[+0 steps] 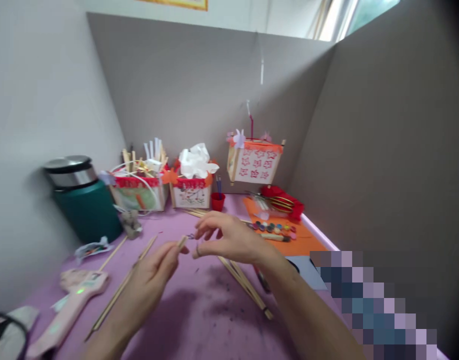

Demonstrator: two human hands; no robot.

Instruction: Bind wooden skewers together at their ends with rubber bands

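My left hand is closed, with thumb and fingers pinching a pale wooden stick whose short end juts out at the fingertips. Just to its right, my right hand hovers with fingers curved and apart, apparently holding nothing. Between the two sits a small dark curl, too blurred to make out. Beneath my right hand, long wooden sticks lie on the purple table. More thin sticks rest beside my left forearm.
A pink glue gun and a green bottle stand left. Behind are decorated boxes, a red cup and a hanging paper lantern. Paint pots and a brush lie on orange paper. Grey panels enclose the table.
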